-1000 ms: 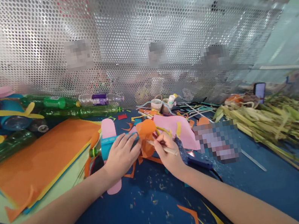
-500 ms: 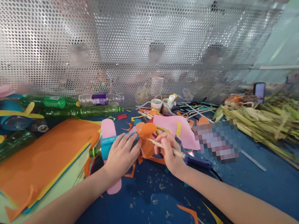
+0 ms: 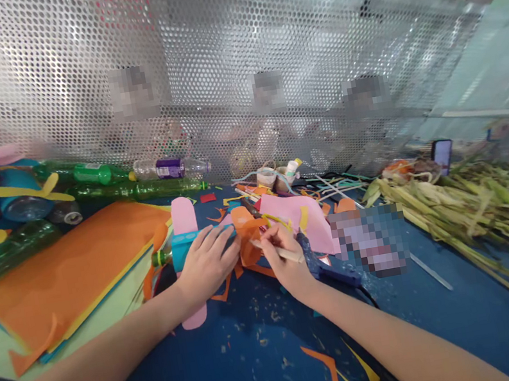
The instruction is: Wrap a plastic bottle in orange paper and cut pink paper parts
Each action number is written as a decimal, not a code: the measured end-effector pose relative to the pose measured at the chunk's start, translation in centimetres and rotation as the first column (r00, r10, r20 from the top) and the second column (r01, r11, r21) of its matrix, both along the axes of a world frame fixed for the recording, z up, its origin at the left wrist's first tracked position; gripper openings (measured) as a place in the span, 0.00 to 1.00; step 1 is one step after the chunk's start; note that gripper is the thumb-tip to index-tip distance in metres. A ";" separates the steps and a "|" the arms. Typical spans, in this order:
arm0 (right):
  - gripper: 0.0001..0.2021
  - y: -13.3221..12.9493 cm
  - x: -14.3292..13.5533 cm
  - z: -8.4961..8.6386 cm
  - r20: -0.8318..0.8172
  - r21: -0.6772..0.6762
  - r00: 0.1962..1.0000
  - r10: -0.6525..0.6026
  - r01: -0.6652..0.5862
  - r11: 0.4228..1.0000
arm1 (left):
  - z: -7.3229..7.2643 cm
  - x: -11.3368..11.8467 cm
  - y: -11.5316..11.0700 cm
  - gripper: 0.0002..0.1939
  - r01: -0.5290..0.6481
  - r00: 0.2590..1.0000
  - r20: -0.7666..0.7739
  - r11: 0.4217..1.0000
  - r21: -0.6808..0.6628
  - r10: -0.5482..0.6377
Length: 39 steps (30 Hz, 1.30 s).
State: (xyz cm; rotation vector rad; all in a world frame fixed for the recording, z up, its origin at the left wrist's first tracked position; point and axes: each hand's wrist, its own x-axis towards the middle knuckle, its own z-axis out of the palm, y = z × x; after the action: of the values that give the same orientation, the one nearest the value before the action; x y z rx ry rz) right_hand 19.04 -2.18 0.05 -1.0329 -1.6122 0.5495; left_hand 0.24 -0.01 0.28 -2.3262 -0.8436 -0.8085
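Observation:
My left hand lies over a plastic bottle on its side, fingers curved across its blue paper wrap and holding it against the table. Pink paper strips with rounded ends, one a pink strip, stick out from both sides of the bottle. At its right end is an orange paper piece with rounded flaps. My right hand is closed around a thin pale pencil-like stick, its tip by the orange paper. A blue glue gun lies just right of that hand.
Orange paper sheets lie stacked at left, with green bottles behind. Pink paper and scraps lie beyond my hands. Corn husks spread at right. A perforated metal panel stands behind; orange offcuts lie in front.
My right hand has shifted slightly left and forward, closer over the orange paper. An orange flap beside it now looks bent and narrower. My left hand stays on the bottle.

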 end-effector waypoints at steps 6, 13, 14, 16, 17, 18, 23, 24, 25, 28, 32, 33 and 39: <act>0.07 0.2 0.1 -0.2 0.041 0.003 0.999 -0.033 0.033 0.999 | 0.0 0.0 0.0 0.12 -0.012 1.000 -0.019 1.000 0.011 0.012; 0.06 0.6 0.3 -0.7 0.073 -0.022 0.997 -0.010 0.011 1.000 | 0.0 0.0 0.0 0.12 -0.021 0.999 -0.030 1.000 0.010 0.021; 0.06 0.6 0.3 -0.7 0.078 -0.024 0.997 -0.010 0.012 1.000 | 0.0 0.0 0.0 0.12 -0.022 0.999 -0.030 1.000 0.013 0.022; 0.07 0.7 0.3 -0.7 0.085 -0.025 0.996 -0.007 0.009 1.000 | 0.0 0.0 0.0 0.12 -0.023 0.999 -0.027 1.000 0.019 0.023; 0.07 0.7 0.3 -0.6 0.087 -0.026 0.996 -0.005 0.008 1.000 | 0.0 0.0 0.0 0.12 -0.021 0.999 -0.025 1.000 0.020 0.022; 0.07 0.6 0.2 -0.6 0.089 -0.027 0.996 -0.004 0.006 1.000 | 0.0 0.0 0.0 0.12 -0.021 0.999 -0.025 1.000 0.021 0.021; 0.07 0.6 0.2 -0.6 0.101 0.001 0.995 -0.017 0.017 1.000 | 0.0 0.0 0.1 0.12 -0.013 0.999 -0.029 0.999 0.031 0.014; 0.07 0.6 0.2 -0.6 0.104 0.010 0.994 -0.021 0.020 1.000 | 0.0 0.0 0.1 0.12 -0.012 0.999 -0.030 0.999 0.033 0.013; 0.07 0.6 0.3 -0.6 0.106 0.017 0.994 -0.025 0.023 1.000 | 0.0 0.0 0.1 0.12 -0.012 0.999 -0.029 0.999 0.034 0.013; 0.07 0.5 0.3 -0.5 0.081 0.027 0.996 -0.032 0.030 0.999 | -0.1 0.0 0.1 0.12 -0.017 1.000 -0.023 0.999 0.037 0.018; 0.07 0.2 0.1 -0.3 -0.068 -0.004 0.997 -0.022 0.022 1.000 | -0.3 0.0 0.1 0.13 -0.030 0.999 -0.037 0.999 0.043 0.032; 0.06 0.1 0.1 -0.2 -0.097 -0.011 0.995 -0.016 0.015 1.000 | -0.3 -0.1 0.1 0.13 -0.036 0.999 -0.040 0.998 0.048 0.037; 0.05 0.0 0.0 0.3 -0.049 -0.008 0.999 0.005 -0.006 1.000 | -0.2 -0.1 0.0 0.14 -0.044 0.998 -0.046 0.995 0.090 0.048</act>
State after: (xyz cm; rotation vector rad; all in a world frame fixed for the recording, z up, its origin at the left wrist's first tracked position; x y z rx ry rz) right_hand 18.99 -2.14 0.33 -1.0139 -1.5715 0.5815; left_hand 0.15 0.02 0.07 -2.2315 -0.8208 -0.7519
